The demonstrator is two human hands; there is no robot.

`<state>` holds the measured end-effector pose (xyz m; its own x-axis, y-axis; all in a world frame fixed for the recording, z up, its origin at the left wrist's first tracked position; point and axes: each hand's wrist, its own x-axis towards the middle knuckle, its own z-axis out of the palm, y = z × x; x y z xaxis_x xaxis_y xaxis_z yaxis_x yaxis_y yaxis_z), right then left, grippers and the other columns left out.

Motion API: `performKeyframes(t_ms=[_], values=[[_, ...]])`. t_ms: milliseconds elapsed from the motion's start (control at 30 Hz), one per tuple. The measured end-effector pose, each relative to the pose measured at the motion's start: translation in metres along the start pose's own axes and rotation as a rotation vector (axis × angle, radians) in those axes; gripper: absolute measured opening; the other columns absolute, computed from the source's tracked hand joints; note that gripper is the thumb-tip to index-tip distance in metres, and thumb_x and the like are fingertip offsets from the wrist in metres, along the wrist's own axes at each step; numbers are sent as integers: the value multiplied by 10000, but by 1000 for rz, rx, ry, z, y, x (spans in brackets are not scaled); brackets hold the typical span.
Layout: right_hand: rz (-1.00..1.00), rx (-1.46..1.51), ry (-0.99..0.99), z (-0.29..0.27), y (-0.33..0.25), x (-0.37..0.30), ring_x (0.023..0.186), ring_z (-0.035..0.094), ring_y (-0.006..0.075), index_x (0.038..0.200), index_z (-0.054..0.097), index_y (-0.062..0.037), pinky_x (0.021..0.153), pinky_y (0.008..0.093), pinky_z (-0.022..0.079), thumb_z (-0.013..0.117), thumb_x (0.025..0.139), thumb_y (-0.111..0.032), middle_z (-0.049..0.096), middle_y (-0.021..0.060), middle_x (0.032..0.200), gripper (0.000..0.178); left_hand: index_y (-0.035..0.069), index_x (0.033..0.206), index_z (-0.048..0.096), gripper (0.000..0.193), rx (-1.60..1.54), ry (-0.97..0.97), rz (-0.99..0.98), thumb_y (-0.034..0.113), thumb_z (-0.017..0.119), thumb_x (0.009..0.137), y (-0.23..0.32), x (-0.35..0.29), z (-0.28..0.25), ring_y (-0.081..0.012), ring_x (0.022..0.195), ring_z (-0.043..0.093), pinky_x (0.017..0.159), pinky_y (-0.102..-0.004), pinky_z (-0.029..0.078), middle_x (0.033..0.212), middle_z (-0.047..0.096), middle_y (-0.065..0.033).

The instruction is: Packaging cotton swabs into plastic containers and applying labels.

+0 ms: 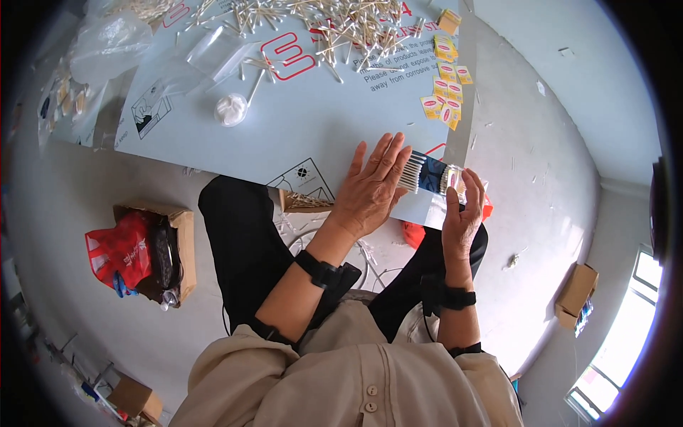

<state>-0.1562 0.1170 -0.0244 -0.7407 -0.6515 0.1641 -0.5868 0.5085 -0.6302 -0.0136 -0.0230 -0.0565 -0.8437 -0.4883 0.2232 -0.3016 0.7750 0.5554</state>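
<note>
My left hand [373, 186] lies nearly flat, fingers stretched out, over the left side of a neat row of cotton swabs [413, 173]. That row lies beside a dark blue patterned strip [432, 174] near the table's front right corner. At the strip's right end is a small pack of swabs with a yellow and white label [454, 178]. My right hand [464, 213] is beside this pack, thumb at its near edge and fingers at its right side, spread apart. Whether those fingertips touch it is hard to tell. The left palm's underside is hidden.
Loose swabs [348, 32] are heaped at the table's far side. Yellow label cards [447, 89] line the right edge. A round white container [231, 110] and clear plastic bags [112, 46] are at left. On the floor stands a cardboard box [186, 245] holding a red bag.
</note>
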Motion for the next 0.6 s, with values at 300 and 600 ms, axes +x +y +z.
performKeyframes(t_ms=[300,600], values=[[-139,-445,-186,-15,45,-11,1459,129,370,1524,155,-71,1171,524,72,498,913,-557,159,188,1576,853,66,1508,233,784,121,-81,17,475,535,912,0,8,9,-221,1470,152,1190,-489,95,1591,166,-86],[-122,-399,-174,-9,58,0,1459,126,379,1518,160,-42,1169,527,60,491,893,-601,158,197,1575,901,52,1499,252,753,176,-116,11,452,530,924,3,9,13,-223,1467,170,1194,-478,94,1583,197,-94]])
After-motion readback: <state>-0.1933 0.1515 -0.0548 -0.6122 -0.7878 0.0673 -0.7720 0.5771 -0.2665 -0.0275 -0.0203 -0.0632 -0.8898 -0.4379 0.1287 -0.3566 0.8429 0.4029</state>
